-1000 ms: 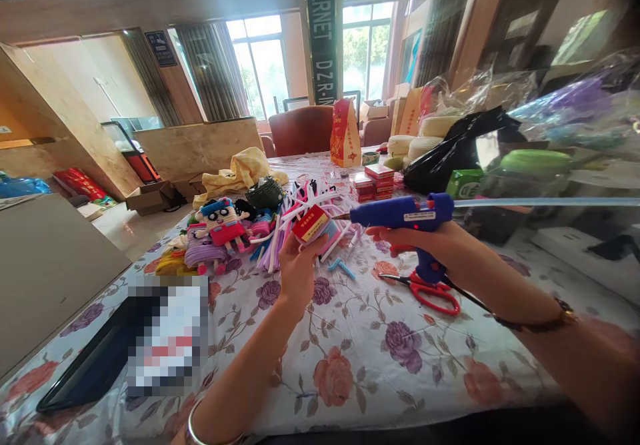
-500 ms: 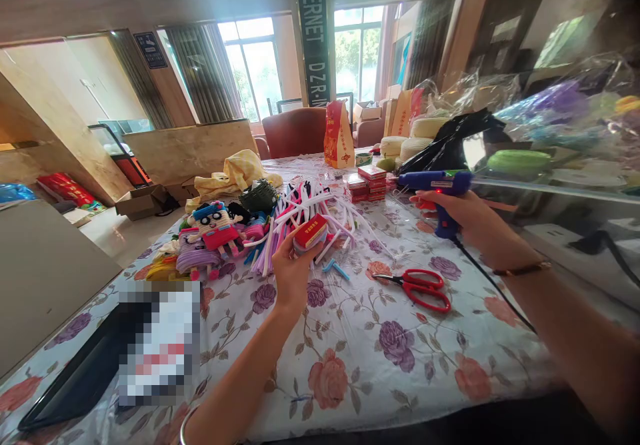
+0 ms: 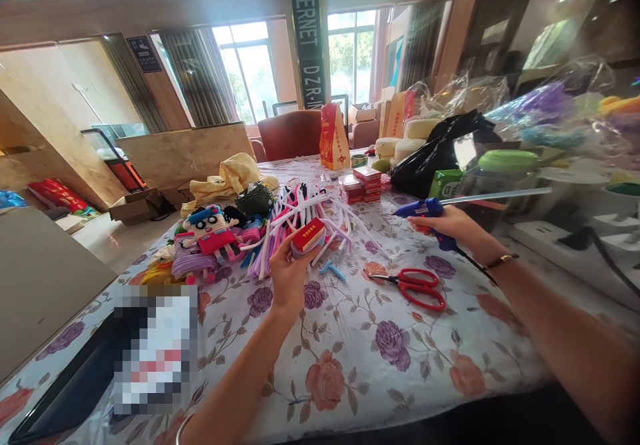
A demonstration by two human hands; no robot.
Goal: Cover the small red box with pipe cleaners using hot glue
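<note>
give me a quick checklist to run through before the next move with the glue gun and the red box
1. Red box secure: ok, gripped in the left hand.
2. Glue gun in hand: ok, held by the right hand, its nozzle apart from the box.
3. Glue stick loaded: ok, a long length sticks out of the gun's back.
4. Gun hot and plugged in: cannot tell, neither heat nor plug shows.
5. Scissors away from both hands: ok, lying on the tablecloth.
6. Free space behind the box: not ok, the fuzzy sticks are heaped there.
</note>
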